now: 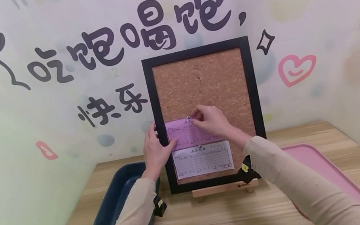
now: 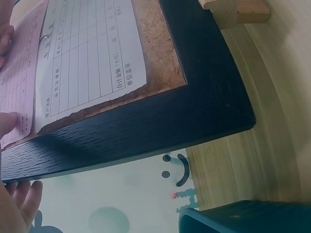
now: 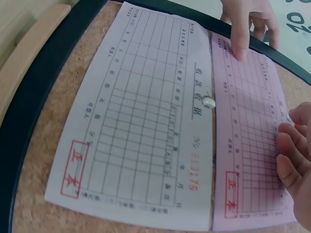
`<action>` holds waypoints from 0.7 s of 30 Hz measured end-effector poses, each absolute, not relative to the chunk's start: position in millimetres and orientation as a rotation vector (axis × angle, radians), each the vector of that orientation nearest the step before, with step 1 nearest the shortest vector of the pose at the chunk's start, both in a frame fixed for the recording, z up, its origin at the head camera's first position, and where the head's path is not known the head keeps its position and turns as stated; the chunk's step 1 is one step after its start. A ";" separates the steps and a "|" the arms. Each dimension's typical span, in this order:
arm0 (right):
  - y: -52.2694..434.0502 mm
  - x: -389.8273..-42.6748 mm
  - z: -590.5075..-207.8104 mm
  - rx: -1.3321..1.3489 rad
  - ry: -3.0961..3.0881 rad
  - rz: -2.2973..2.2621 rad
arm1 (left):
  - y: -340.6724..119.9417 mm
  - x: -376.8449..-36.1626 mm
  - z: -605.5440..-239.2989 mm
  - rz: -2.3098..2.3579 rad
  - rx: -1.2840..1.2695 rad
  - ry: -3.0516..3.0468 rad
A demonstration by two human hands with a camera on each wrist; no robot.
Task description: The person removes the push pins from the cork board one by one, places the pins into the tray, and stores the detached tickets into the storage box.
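Note:
A cork board [image 1: 203,80] in a black frame [image 1: 256,107] stands upright on a small wooden easel [image 1: 225,189]. A white receipt [image 1: 203,160] is pinned low on the cork by a silver pin [image 3: 209,102]. Just above it lies a pink receipt [image 1: 188,137]. My left hand [image 1: 157,148] grips the frame's left edge, with the thumb [image 3: 240,34] pressing the pink receipt's left end and the other fingers behind the frame. My right hand [image 1: 211,120] pinches a silver pushpin [image 1: 196,115] at the pink receipt's top edge.
A dark blue bin [image 1: 116,200] sits on the wooden table to the left of the easel. A pink tray [image 1: 324,171] lies to the right. Painted walls close in behind and at both sides.

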State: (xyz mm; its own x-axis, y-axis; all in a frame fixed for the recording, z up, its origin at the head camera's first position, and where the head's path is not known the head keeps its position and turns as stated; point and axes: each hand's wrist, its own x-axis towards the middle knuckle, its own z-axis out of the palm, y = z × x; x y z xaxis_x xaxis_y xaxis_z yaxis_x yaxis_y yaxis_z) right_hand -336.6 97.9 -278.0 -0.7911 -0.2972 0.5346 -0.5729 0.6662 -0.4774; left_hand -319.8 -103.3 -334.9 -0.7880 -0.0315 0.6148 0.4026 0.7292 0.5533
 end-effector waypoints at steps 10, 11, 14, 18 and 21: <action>87.1 -341.1 -290.1 0.631 -2.331 0.883 | -102.9 -321.4 -337.8 -0.941 -0.296 -2.295; 86.1 -341.2 -290.8 0.620 -2.324 0.880 | -102.9 -321.5 -338.3 -0.939 -0.299 -2.292; 83.4 -340.4 -292.4 0.588 -2.315 0.880 | -102.7 -321.2 -339.2 -0.938 -0.305 -2.282; 80.8 -340.2 -294.1 0.557 -2.314 0.865 | -102.6 -320.1 -339.5 -0.945 -0.305 -2.279; 79.4 -340.8 -295.2 0.546 -2.315 0.868 | -102.5 -319.8 -340.0 -0.943 -0.299 -2.276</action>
State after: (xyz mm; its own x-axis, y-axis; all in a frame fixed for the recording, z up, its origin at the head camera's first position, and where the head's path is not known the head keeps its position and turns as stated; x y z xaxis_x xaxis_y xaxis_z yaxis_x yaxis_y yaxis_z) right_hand -340.8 79.4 -295.2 -0.7353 -0.1624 0.6580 -0.5549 0.7016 -0.4470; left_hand -319.8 -102.5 -340.0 -0.7639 -0.0354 0.6444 0.4306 0.7158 0.5498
